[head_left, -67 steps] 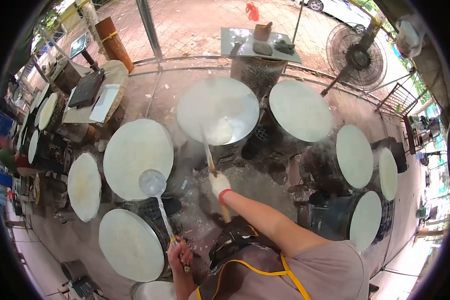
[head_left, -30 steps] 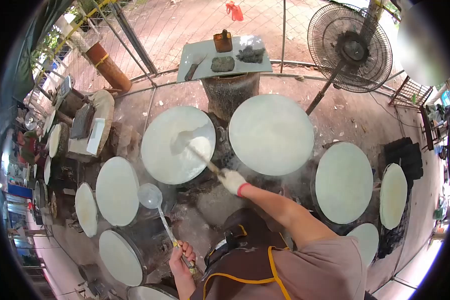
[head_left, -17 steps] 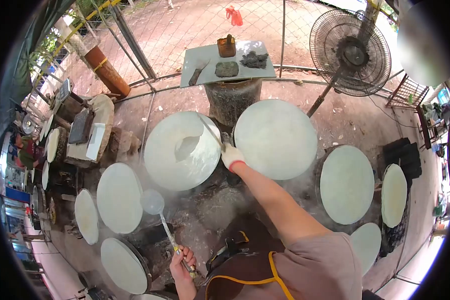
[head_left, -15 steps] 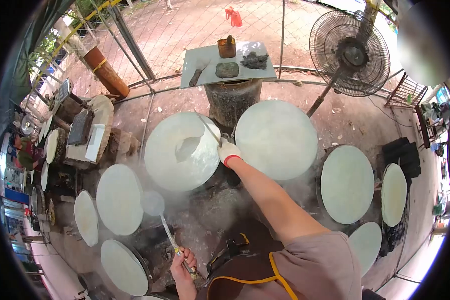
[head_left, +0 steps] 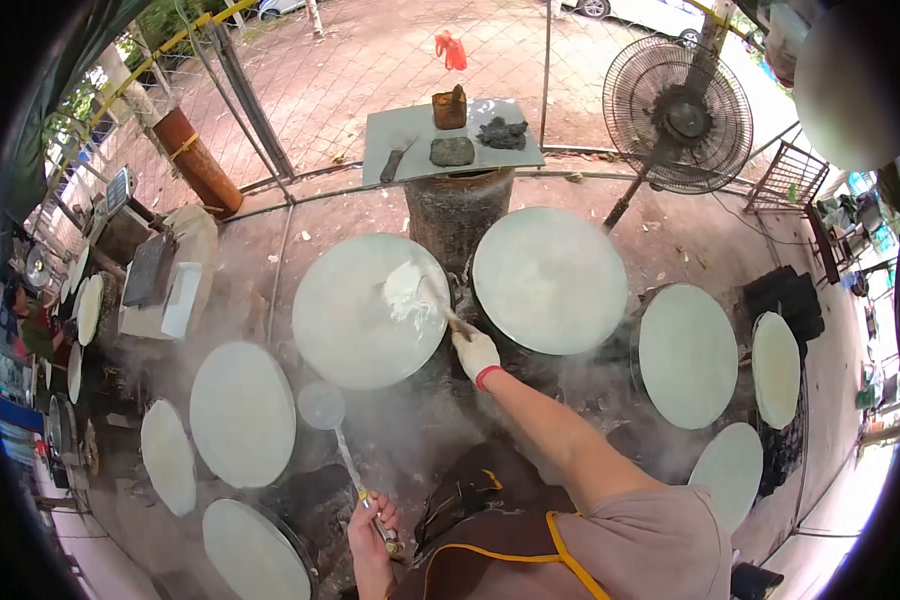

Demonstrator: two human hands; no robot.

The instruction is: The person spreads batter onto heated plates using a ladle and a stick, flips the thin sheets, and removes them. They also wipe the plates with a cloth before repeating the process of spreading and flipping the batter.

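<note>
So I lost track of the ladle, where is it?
Head view, lower left: the left hand grips the ladle, its bowl raised between two round griddles.

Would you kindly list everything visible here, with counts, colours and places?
round pale cloth-covered steamers: about nine, whitish, in an arc around the person
white batter patch: one, on the middle steamer
long-handled spreader: one, over that batter
metal ladle: one, silver, lower left
black pedestal fan: one, upper right
grey slab: one, top centre, carrying small dark items
left hand: bare, gripping the ladle handle
right hand: white-gloved, holding the spreader
</note>
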